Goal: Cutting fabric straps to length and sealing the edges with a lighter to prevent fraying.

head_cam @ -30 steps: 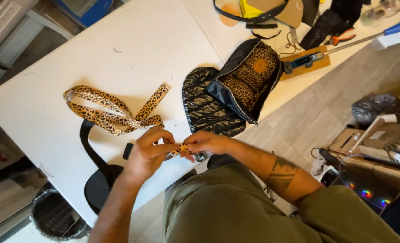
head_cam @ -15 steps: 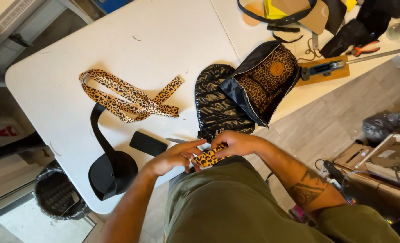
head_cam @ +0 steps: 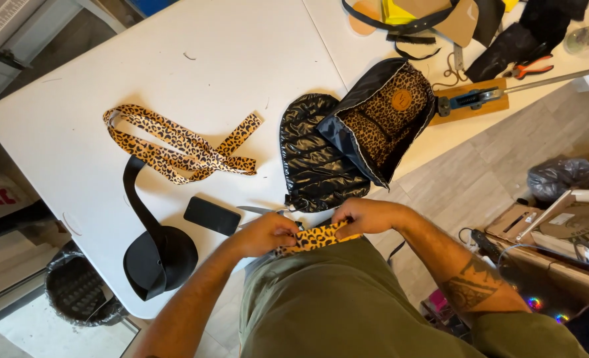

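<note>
My left hand point(head_cam: 262, 235) and my right hand point(head_cam: 362, 216) each pinch one end of a short leopard-print strap piece point(head_cam: 315, 238), held stretched between them at the table's near edge, close to my body. Behind the hands lies a pair of scissors point(head_cam: 262, 210), its blades pointing left. A black quilted bag point(head_cam: 317, 154) with a leopard-print lining lies open on the white table point(head_cam: 195, 59) just beyond my right hand. A long leopard-print strap point(head_cam: 175, 144) lies looped to the left.
A black phone point(head_cam: 211, 215) lies flat left of my hands. A roll of black webbing point(head_cam: 158, 255) sits at the table's near-left corner, above a bin point(head_cam: 75, 292) on the floor. Pliers point(head_cam: 533, 66), a clamp on a wooden board point(head_cam: 473, 99) and black fabric lie far right.
The strap piece has been pulled out longer between my hands, which moved apart and nearer to my body. A second ago they worked close together on it over the table edge.
</note>
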